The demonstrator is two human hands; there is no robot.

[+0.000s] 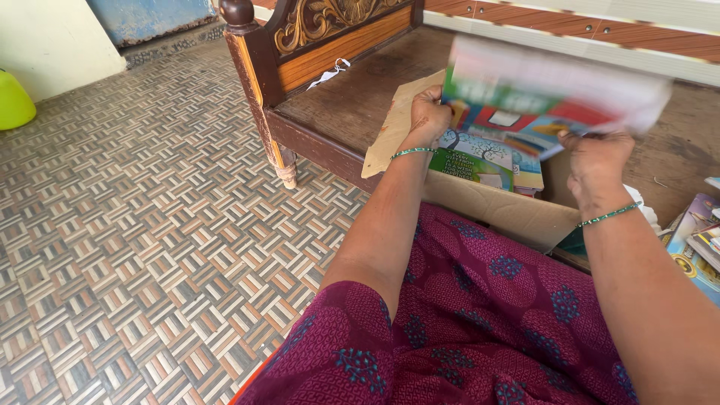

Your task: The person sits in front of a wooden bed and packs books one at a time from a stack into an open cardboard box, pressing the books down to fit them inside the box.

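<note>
1. the left hand [429, 114] grips the left edge of a blurred, colourful book [551, 88], fingers clamped on it, a green bangle at the wrist.
2. the right hand [598, 159] holds the same book from beneath at its lower right edge, fingers closed on it; it too wears a green bangle.
3. the book hangs tilted in the air, just above an open cardboard box [510, 211].
4. inside the box lies a stack of books [480, 159]; the top one shows a tree on a blue and green cover.
5. the box rests on a bare wooden bed frame [352, 97] with a carved headboard, against the person's lap in a maroon patterned dress [480, 322].
6. more books [697, 244] lie at the right edge.
7. the floor [150, 225] has woven-pattern tiles; a lime-green object [13, 101] sits at the far left.
</note>
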